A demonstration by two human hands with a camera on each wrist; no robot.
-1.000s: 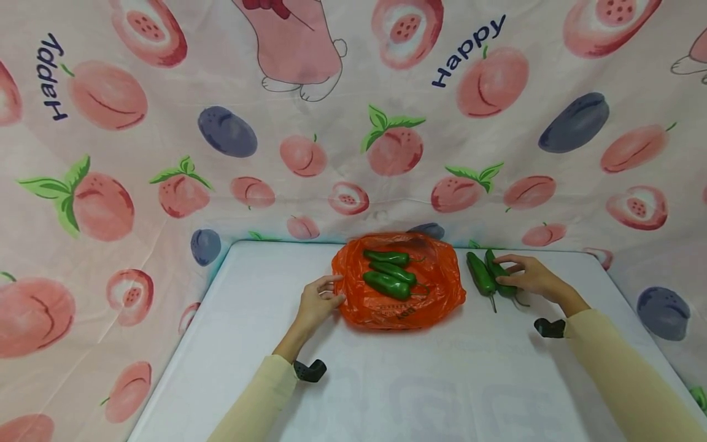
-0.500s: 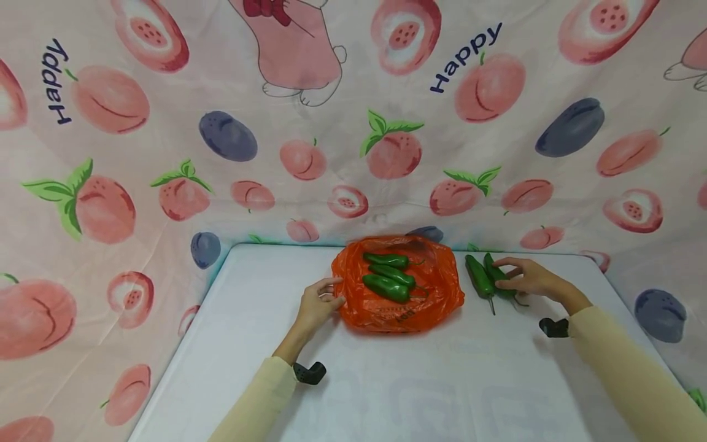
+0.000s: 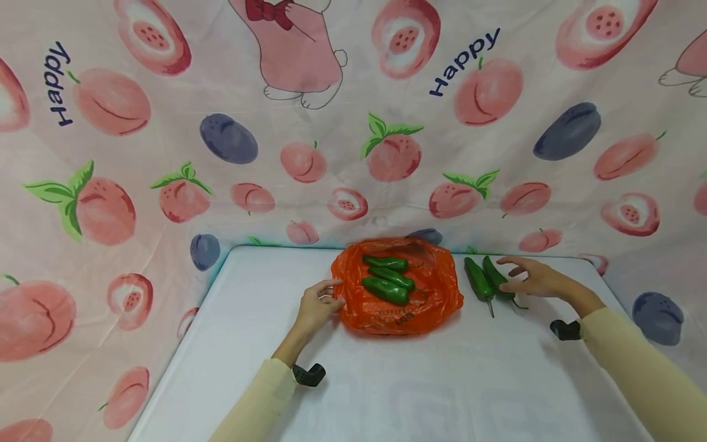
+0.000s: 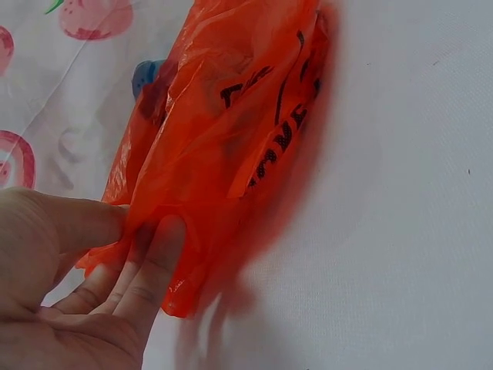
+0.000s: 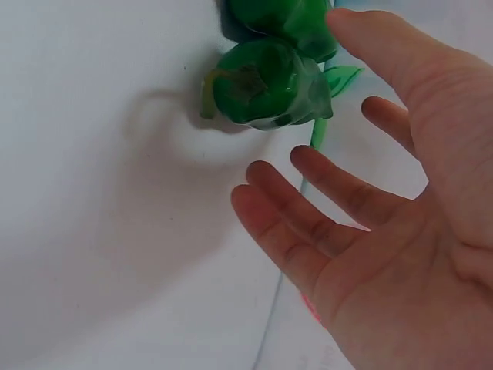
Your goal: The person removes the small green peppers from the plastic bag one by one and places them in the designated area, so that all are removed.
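A crumpled orange plastic bag (image 3: 399,322) lies at the middle of the table's far side. Three green peppers rest on it: an upper one (image 3: 385,263), a middle one (image 3: 391,277) and a lower one (image 3: 385,291). My left hand (image 3: 316,307) pinches the bag's left edge between thumb and fingers, as the left wrist view shows. Right of the bag, two more green peppers, a left one (image 3: 478,280) and a right one (image 3: 493,274), lie side by side on the table. Beside the right one, my right hand (image 3: 533,278) has spread fingers and holds nothing.
The white table (image 3: 431,380) ends at a back edge just beyond the bag. Behind it hangs a fruit-print cloth (image 3: 320,123). Black wrist devices, a left one (image 3: 309,375) and a right one (image 3: 566,329), sit at the sleeve ends.
My right hand has drawn slightly right, away from the two peppers, and its fingers have opened wider. The left hand and the bag have stayed in place.
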